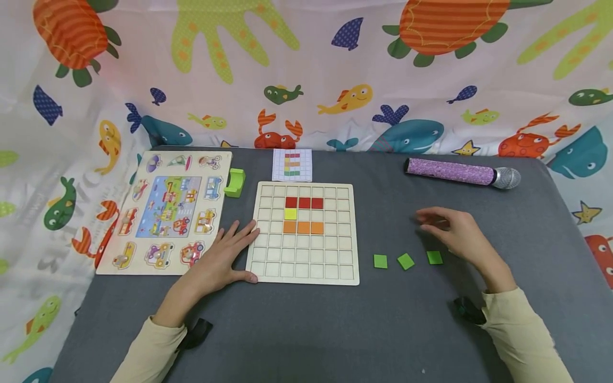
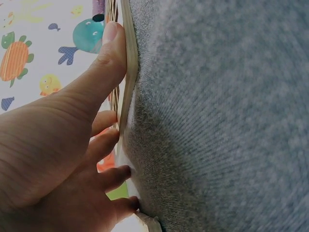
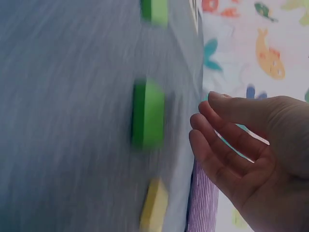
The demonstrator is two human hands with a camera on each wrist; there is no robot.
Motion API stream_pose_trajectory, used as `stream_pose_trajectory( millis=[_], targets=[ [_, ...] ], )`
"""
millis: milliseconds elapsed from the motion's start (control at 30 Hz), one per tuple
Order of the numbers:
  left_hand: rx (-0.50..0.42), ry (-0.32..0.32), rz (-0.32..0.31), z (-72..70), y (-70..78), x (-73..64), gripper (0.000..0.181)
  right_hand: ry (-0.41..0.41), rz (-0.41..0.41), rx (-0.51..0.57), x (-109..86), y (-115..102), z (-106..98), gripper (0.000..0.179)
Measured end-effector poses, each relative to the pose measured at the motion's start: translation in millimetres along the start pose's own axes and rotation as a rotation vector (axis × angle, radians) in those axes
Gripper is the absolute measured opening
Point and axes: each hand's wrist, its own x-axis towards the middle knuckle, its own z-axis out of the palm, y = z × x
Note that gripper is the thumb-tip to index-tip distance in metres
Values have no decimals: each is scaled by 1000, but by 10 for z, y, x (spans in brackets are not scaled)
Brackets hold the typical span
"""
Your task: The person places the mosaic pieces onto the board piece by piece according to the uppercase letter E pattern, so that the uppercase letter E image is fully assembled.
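A wooden grid board [image 1: 301, 271] lies mid-table with red tiles [image 1: 304, 202], one yellow tile [image 1: 290, 214] and orange tiles [image 1: 304, 227] in its squares. My left hand [image 1: 222, 258] touches the board's left side with spread fingers; the left wrist view shows the thumb [image 2: 104, 63] against its edge. My right hand [image 1: 452, 231] hovers above the table to the right, fingers loosely bent and nothing seen between them. Near it lie green tiles [image 1: 405, 261]. The right wrist view also shows a green tile [image 3: 148, 115] and a yellow tile [image 3: 154, 207]; the head view hides that yellow one.
A small pattern card [image 1: 292, 165] lies behind the board. To the left are a picture puzzle board [image 1: 143, 255] and a bright green curved block [image 1: 234, 183]. Towards the back right lies a purple glittery microphone [image 1: 450, 171]. A sea-animal cloth [image 1: 311, 69] hangs behind the table.
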Motion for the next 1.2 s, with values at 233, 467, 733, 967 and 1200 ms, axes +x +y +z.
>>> stream_pose_trajectory(
  millis=[233, 467, 733, 967, 1200],
  targets=[
    [-7, -5, 1, 23, 12, -4, 105, -11, 66, -80, -340, 270, -243, 37],
    [1, -3, -6, 9, 24, -1, 105, -33, 86, -175, -491, 395, -270, 42],
    [0, -4, -19, -3, 8, -5, 106, -3, 51, -137, -453, 333, -215, 38],
    [6, -8, -13, 2, 9, 8, 106, -8, -28, -97, -283, 237, -196, 29],
    [13, -11, -11, -2, 1, 10, 106, -5, -80, -43, 14, -37, -63, 26]
  ],
)
